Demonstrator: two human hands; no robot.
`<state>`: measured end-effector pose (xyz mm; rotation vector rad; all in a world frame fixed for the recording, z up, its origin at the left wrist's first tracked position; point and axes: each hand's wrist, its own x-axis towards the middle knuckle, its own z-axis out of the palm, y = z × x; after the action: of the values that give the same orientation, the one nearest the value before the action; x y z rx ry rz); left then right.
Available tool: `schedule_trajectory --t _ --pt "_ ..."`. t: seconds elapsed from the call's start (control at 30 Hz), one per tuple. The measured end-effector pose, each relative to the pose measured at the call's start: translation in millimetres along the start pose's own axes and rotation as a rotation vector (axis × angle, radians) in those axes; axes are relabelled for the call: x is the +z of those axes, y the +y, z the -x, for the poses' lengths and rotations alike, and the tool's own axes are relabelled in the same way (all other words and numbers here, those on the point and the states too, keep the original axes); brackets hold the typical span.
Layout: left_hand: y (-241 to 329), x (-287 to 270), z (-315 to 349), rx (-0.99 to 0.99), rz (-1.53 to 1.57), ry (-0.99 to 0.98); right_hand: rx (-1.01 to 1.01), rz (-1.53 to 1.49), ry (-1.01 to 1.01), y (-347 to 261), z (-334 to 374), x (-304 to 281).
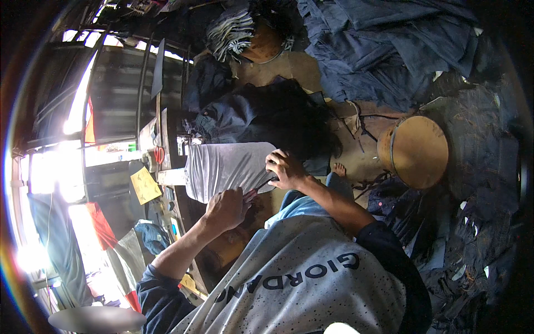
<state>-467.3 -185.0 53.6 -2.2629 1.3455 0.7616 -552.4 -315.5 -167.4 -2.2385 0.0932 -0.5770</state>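
Observation:
In front of me a pale grey, wrinkled cloth point(228, 164) is stretched over a flat board that juts out from a wooden post. My left hand point(227, 210) is closed in a fist at the cloth's near edge. What it grips is hard to make out; a small reddish bit shows beside it. My right hand point(286, 170) lies at the right end of the board, fingers curled over the cloth's edge. A thin dark strip point(267, 182) runs between the two hands, its kind unclear.
Dark denim point(250, 119) is heaped just beyond the board. A large blue denim pile point(389, 50) lies at the far right, with a round tan-topped drum point(423, 153) nearer. Red-handled scissors point(159, 155) and yellow paper point(146, 185) are at the left. Fabric scraps cover the right side.

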Motion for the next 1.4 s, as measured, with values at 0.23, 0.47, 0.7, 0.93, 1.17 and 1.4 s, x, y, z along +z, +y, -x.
schedule_trajectory --t 0.23,0.47,0.7,0.93,1.17,1.4 --pt "-4 6 -3 -0.136 0.208 -0.079 -0.026 -0.008 0.054 -1 4 3" --pt "-26 -4 10 -0.181 0.289 -0.051 -0.068 -0.034 0.004 -2 11 11" --pt "-48 56 24 -0.210 0.758 0.120 -0.081 -0.121 0.058 0 9 8" --pt "-9 144 30 -0.370 1.463 0.267 0.000 -0.042 0.064 -14 8 10" --pt "-14 164 31 -0.403 1.458 0.315 -0.135 -0.088 -0.021 -9 7 -3" --pt "-48 196 49 -0.453 1.679 0.413 -0.101 0.092 -0.019 -24 2 2"
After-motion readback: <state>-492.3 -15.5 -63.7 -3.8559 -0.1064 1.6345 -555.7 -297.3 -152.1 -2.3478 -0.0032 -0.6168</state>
